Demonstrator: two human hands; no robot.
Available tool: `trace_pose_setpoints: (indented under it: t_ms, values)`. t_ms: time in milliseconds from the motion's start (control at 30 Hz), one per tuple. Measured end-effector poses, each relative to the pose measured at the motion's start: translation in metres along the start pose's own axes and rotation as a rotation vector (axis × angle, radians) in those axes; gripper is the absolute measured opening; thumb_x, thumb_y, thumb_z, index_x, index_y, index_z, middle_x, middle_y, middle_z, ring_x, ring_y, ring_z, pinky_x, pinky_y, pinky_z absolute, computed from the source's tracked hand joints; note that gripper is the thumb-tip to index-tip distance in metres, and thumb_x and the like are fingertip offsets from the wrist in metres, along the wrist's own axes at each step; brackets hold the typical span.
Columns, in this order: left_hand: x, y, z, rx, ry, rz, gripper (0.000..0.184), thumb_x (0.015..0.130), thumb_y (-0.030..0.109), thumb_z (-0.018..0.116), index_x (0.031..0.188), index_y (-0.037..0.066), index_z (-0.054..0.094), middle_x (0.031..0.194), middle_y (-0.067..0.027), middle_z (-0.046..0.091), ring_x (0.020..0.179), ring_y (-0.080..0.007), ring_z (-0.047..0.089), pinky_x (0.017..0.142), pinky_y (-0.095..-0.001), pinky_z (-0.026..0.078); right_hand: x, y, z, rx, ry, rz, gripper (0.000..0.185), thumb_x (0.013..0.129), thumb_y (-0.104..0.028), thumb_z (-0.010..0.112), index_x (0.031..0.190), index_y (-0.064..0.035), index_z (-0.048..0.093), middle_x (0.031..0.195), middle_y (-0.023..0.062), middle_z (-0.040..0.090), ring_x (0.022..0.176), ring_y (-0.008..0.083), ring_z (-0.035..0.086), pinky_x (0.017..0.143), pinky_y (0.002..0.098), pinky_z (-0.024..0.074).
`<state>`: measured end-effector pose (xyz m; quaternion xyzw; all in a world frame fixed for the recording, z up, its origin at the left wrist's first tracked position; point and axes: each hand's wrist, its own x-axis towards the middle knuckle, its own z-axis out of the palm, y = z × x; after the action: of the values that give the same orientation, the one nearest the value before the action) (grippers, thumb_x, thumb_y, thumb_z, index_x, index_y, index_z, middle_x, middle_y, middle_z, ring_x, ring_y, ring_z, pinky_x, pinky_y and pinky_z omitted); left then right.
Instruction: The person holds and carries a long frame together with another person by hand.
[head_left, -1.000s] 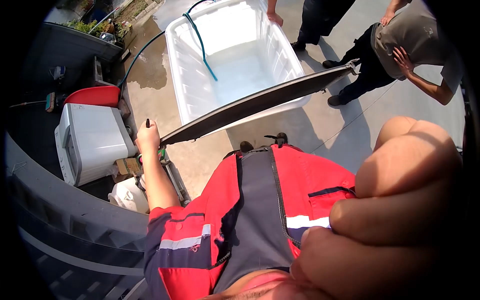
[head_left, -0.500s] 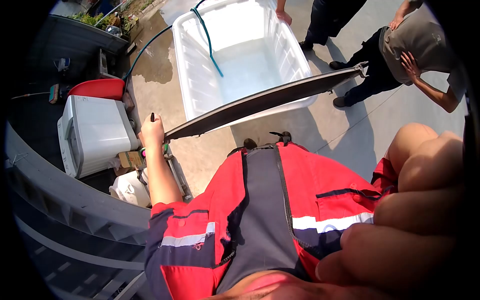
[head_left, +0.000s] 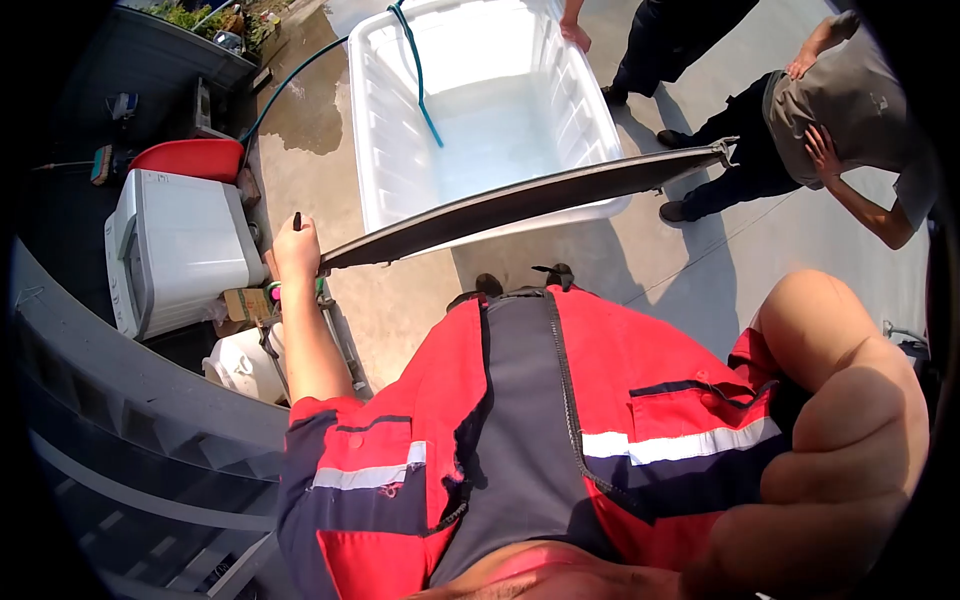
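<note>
My left hand (head_left: pixel 298 248) is closed around the near-left end of a long dark panel (head_left: pixel 520 208), and a small black tip sticks up from the fist. The panel slants up to the right, across the near side of a large white tub (head_left: pixel 365 150). Pale water (head_left: pixel 500 135) lies in the tub, and a green hose (head_left: pixel 413 60) hangs into it. Large and close to the camera at the right, my right hand (head_left: pixel 850 450) has curled fingers pressed together, beside the red jacket (head_left: pixel 660 350). Whatever it may hold is hidden.
Two people stand beyond the tub at the right: one has a hand (head_left: pixel 575 36) at its rim, the other both hands on the waist of a grey-brown shirt (head_left: pixel 840 100). At the left are a white appliance (head_left: pixel 195 235), a red basin (head_left: pixel 190 158) and a white container (head_left: pixel 245 365).
My right hand has drawn back to the right, showing more of the jacket and the bent arm. My left hand keeps its hold on the panel. The view has shifted slightly.
</note>
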<state>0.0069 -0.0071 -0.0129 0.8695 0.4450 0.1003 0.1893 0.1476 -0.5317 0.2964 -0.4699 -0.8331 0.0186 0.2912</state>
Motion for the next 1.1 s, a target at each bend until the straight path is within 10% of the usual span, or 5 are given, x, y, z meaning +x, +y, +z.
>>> trace_pose_setpoints:
  t_ms: [267, 500, 667, 800, 1100]
  values:
    - [0.001, 0.003, -0.005, -0.026, 0.011, -0.003, 0.035, 0.092, 0.030, 0.049, 0.086, -0.002, 0.061, 0.079, -0.0239, 0.063, 0.074, -0.0374, 0.062, 0.071, -0.0453, 0.047, 0.005, 0.001, -0.021, -0.057, 0.124, 0.204, 0.028, 0.075, -0.020, 0.077, 0.093, -0.0103, 0.057, 0.082, 0.0050, 0.058, 0.056, 0.0140, 0.052, 0.055, 0.0261, 0.0375]
    - [0.000, -0.002, -0.003, -0.048, 0.010, 0.004, 0.034, 0.093, 0.029, 0.049, 0.085, -0.002, 0.059, 0.074, -0.0214, 0.061, 0.068, -0.0343, 0.059, 0.067, -0.0439, 0.045, -0.057, 0.105, -0.002, -0.006, 0.373, 1.250, 0.041, 0.085, -0.018, 0.072, 0.118, -0.0002, 0.055, 0.084, 0.0065, 0.061, 0.067, 0.0106, 0.055, 0.060, 0.0234, 0.0440]
    - [0.000, -0.001, -0.005, 0.094, 0.000, -0.040, 0.038, 0.093, 0.038, 0.046, 0.092, 0.004, 0.063, 0.087, -0.0205, 0.067, 0.083, -0.0377, 0.065, 0.075, -0.0452, 0.047, -0.200, 0.221, 0.023, -0.547, 0.271, 1.691, 0.049, 0.090, -0.036, 0.062, 0.117, 0.0047, 0.059, 0.110, 0.0248, 0.065, 0.104, 0.0366, 0.063, 0.092, 0.0399, 0.0490]
    - [0.008, -0.016, 0.003, 0.071, 0.006, -0.012, 0.037, 0.093, 0.035, 0.047, 0.089, 0.001, 0.061, 0.081, -0.0217, 0.064, 0.076, -0.0374, 0.062, 0.071, -0.0446, 0.046, -0.261, 0.264, 0.082, -0.715, 0.397, 1.786, 0.053, 0.091, -0.044, 0.056, 0.125, -0.0024, 0.058, 0.131, 0.0229, 0.055, 0.121, 0.0361, 0.054, 0.100, 0.0439, 0.0451]
    - [0.000, -0.014, 0.002, -0.015, 0.028, 0.037, 0.036, 0.094, 0.032, 0.049, 0.087, -0.003, 0.057, 0.076, -0.0221, 0.059, 0.070, -0.0357, 0.055, 0.070, -0.0433, 0.045, -0.278, 0.266, 0.105, -0.463, 0.476, 1.938, 0.040, 0.090, -0.037, 0.050, 0.115, -0.0093, 0.065, 0.113, 0.0177, 0.068, 0.107, 0.0340, 0.063, 0.093, 0.0421, 0.0486]
